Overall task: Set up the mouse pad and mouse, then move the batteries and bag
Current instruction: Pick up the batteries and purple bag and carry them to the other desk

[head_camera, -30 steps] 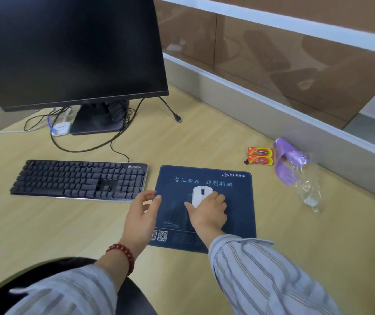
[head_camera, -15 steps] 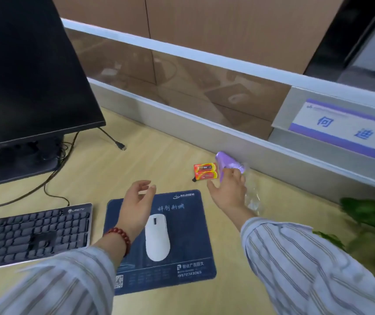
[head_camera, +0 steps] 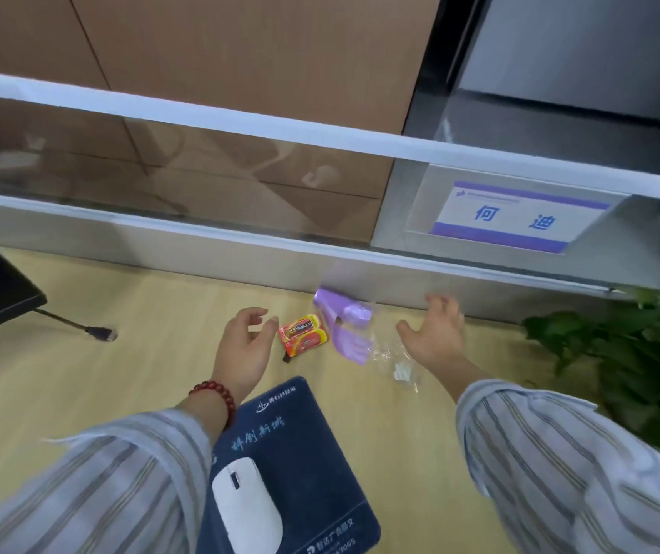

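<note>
Against the grey partition, a clear crinkled plastic bag (head_camera: 390, 355) with a purple header is lying flat on the pale wood-grain desk (head_camera: 80, 377), something small and white showing through it that I cannot identify. Just left, touching its purple end, 2 batteries (head_camera: 304, 337) are sitting in red-and-yellow shrink wrap, print too blurred to read. The left hand (head_camera: 245, 345), fingers spread and curled, is hovering just beside the batteries, gripping nothing. The right hand (head_camera: 434, 337) is hanging spread wide at the bag's right edge. Nearer, a smooth white mouse (head_camera: 246, 509) is resting on a navy mouse pad (head_camera: 312, 457) printed with Chinese characters. A partition nameplate (head_camera: 516, 217) is reading 何迪.
</note>
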`<state>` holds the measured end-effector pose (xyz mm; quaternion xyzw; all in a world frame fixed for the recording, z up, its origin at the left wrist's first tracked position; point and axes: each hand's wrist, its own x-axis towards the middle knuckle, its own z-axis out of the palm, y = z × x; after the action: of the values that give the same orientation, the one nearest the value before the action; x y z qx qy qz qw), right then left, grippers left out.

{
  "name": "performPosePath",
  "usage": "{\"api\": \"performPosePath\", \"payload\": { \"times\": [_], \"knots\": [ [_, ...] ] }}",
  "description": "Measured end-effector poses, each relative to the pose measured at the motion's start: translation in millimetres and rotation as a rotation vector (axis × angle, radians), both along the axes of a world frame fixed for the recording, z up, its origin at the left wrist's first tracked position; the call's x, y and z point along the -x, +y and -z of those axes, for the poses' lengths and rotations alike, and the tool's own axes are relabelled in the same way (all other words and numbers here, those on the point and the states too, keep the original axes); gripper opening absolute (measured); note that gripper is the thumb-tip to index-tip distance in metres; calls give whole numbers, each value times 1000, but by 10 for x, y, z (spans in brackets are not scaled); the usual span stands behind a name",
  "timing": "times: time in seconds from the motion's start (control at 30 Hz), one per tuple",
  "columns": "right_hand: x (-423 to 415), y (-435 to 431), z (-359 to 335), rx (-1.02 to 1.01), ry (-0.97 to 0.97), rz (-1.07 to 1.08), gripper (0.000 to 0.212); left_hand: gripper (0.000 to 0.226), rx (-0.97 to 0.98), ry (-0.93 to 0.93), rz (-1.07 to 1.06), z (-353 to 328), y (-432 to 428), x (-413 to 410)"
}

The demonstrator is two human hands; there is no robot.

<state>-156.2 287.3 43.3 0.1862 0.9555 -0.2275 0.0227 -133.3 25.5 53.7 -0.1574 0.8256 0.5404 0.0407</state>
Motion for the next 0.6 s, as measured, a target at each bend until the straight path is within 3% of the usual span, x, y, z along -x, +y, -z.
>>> {"api": "performPosePath", "payload": {
  "times": [0.33,0.4,0.5,0.57,0.6],
  "knots": [
    [290,-117,486,281,-305,-9,85,44,115,-179,212,552,200,602],
    [334,-121,585,270,-356,-60,68,49,172,-208,225,647,261,661],
    [399,-54,643,271,-333,-92,15,59,309,-235,248,774,327,739],
    [428,44,590,384,-336,-101,2,64,416,-242,288,848,359,772],
    [436,92,535,449,-347,-116,7,65,467,-250,306,876,373,777]
  ]
}}
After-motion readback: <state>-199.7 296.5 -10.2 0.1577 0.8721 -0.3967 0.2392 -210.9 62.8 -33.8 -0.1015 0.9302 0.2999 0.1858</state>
